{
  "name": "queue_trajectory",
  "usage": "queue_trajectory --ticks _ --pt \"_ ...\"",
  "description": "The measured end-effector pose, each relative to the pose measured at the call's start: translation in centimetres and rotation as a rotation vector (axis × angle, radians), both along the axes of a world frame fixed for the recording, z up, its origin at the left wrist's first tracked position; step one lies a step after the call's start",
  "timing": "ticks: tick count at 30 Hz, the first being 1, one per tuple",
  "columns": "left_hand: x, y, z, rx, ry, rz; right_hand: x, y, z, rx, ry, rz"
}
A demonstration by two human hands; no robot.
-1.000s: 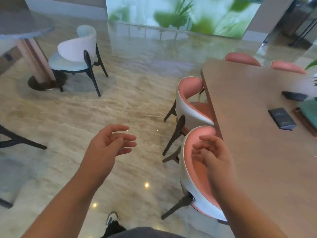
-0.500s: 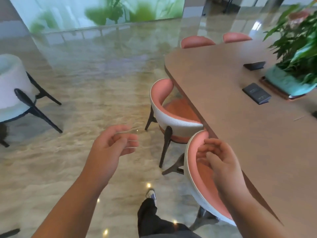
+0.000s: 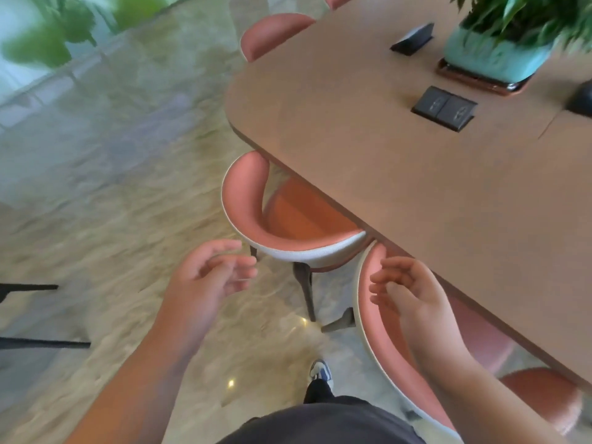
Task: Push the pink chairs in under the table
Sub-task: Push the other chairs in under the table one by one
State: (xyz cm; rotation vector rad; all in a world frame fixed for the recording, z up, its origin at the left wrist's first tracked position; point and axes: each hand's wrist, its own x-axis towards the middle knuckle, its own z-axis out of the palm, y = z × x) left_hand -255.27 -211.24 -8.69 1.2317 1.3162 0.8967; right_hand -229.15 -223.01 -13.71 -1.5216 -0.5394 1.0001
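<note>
Head view, looking down along the long side of the brown table [image 3: 368, 149]. The left hand [image 3: 208, 277] hangs over the marble floor [image 3: 96, 235] with fingers loosely curled and spread, holding nothing; its fingertips lie just beside the white outer shell of the far pink chair [image 3: 272, 216], at about 2 o'clock from the palm, and whether they touch it cannot be told. The right hand [image 3: 407, 296] hovers above the near pink chair [image 3: 394, 347], fingers half-curled and empty, over the inner pink face of the backrest near its top rim.

The far chair's seat is partly tucked below the table edge, its backrest standing clear of it. The near chair's backrest runs from the table edge at 12 o'clock of the right hand down toward 5 o'clock; its seat lies mostly under the tabletop. Open floor stretches from 7 to 11 o'clock. A third pink backrest [image 3: 272, 33] shows at the table's far end. On the tabletop sit two dark socket boxes [image 3: 443, 108] and a teal planter [image 3: 493, 56] with green leaves.

Compared with half a second earlier, the view has swung toward the table and tipped downward; both hands keep their loose, empty pose and sit nearer the far chair's backrest.
</note>
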Motion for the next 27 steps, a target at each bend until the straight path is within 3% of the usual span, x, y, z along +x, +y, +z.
queue_trajectory --ticks 9,15,27 --pt "9.1 6.4 -2.6 -0.055 0.065 -0.38 4.0 -1.8 -1.2 -0.09 -0.027 -0.328" --pt "11.2 10.7 -3.4 -0.079 0.086 -0.479 2.4 -0.3 -1.8 -0.152 -0.023 -0.37" --pt "6.1 28.3 -8.4 -0.178 0.117 -0.551 -3.0 15.7 -6.0 -0.285 -0.041 -0.496"
